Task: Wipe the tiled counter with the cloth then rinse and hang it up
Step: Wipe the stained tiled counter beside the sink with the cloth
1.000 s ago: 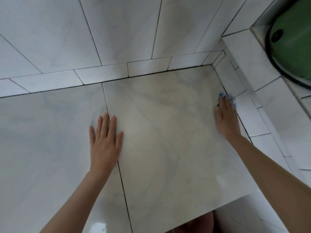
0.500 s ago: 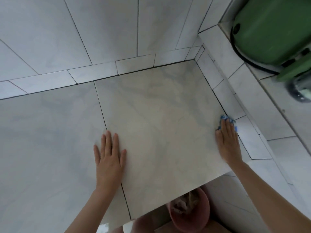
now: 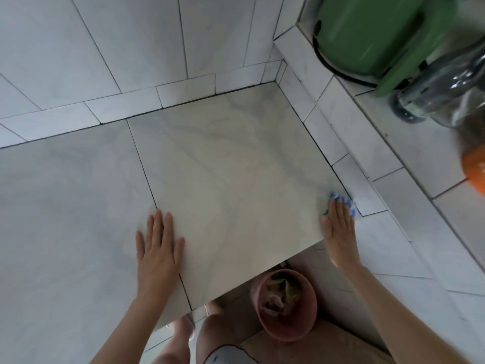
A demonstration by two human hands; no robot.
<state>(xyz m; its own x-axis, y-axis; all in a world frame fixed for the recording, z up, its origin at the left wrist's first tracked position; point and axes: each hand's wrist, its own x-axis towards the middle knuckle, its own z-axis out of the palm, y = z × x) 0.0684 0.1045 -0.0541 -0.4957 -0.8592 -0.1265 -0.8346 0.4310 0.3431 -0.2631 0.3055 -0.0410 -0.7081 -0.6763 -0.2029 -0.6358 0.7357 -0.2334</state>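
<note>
Presses the cloth [image 3: 337, 197] down onto the tiled counter [image 3: 236, 179] with the right hand [image 3: 339, 232], palm flat, fingers straight and close together. Shows only a blue-and-white fringe of the cloth, poking out past the fingertips and along the little-finger side; hides the rest beneath the hand. Sits at the counter's right margin, just beside the grout line where the low tiled ledge [image 3: 380, 158] rises, and near the counter's front edge, with the wrist reaching out over it.

Rests the left hand [image 3: 157, 248] flat on the counter well to the left of the grip, fingers straight and slightly spread, holding nothing, lying across a dark grout joint.

Beyond the grip and to its right, up on the ledge: a green container [image 3: 367, 35], a blurred clear jar [image 3: 446, 95], and an orange object [image 3: 475, 169] cut off by the frame.

Nearer than the grip and lower, past the counter's front edge: a pink bucket [image 3: 286, 306] with scraps inside, beside a bare knee [image 3: 217, 327].
</note>
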